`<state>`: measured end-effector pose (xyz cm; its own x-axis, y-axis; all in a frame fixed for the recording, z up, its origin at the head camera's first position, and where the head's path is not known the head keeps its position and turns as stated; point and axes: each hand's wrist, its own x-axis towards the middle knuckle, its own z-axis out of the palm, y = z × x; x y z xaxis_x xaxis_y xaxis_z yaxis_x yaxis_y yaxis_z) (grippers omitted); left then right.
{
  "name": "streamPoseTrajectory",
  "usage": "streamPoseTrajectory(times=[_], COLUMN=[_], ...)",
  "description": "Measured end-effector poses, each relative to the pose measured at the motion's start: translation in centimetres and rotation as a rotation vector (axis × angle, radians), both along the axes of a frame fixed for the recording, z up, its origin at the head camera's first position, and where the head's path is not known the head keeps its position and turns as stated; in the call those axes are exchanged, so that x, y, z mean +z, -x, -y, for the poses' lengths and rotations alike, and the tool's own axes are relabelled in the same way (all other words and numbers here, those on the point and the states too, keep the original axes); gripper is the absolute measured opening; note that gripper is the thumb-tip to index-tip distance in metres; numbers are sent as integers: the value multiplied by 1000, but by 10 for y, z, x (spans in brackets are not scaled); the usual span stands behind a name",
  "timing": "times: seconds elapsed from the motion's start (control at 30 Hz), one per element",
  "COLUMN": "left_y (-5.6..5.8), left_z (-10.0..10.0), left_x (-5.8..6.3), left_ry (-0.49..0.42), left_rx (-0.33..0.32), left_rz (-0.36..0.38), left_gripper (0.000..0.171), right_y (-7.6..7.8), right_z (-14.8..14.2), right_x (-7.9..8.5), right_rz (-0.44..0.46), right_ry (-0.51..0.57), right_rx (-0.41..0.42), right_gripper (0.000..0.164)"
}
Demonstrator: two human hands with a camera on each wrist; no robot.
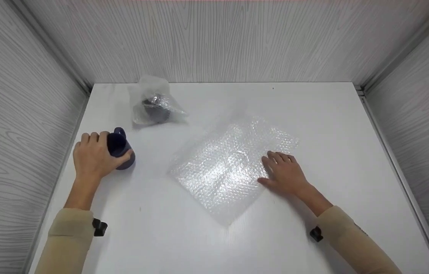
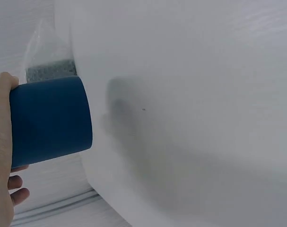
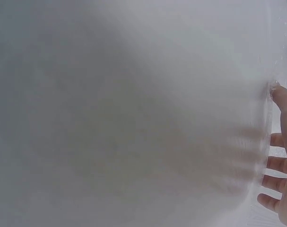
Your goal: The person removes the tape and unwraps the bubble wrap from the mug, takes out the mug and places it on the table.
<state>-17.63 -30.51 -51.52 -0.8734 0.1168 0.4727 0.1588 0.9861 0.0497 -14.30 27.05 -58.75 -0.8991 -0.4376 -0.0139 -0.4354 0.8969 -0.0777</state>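
We see the left hand (image 1: 91, 155) curled round a dark blue mug (image 1: 118, 144) over the left side of the white table (image 1: 153, 232), near a clear wrapped bundle (image 1: 157, 108) with something dark inside. The right hand (image 1: 284, 171), its fingers spread and holding nothing we can make out, touches the right-hand edge of a bubble wrap sheet (image 1: 218, 175) at the table's middle

A tan left sleeve (image 1: 66, 239) and matching right sleeve (image 1: 351, 238), each with a small, angular black block (image 1: 100, 227) (image 1: 316, 234) beside its cuff.
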Motion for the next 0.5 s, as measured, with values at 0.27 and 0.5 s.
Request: streamPoseTrajectory(times=[0.27, 0.5], left_y=[0, -5], left_z=[28, 46], left_x=[-13, -21], left_ry=[-34, -76], left_rx=[42, 110], left_rz=[28, 85], left_gripper=[85, 88], right_y=[2, 1], right_z=[-2, -1], right_x=[0, 1], right_rz=[18, 24], right_ry=[-9, -3], right_rx=[-8, -3], right_gripper=[79, 79])
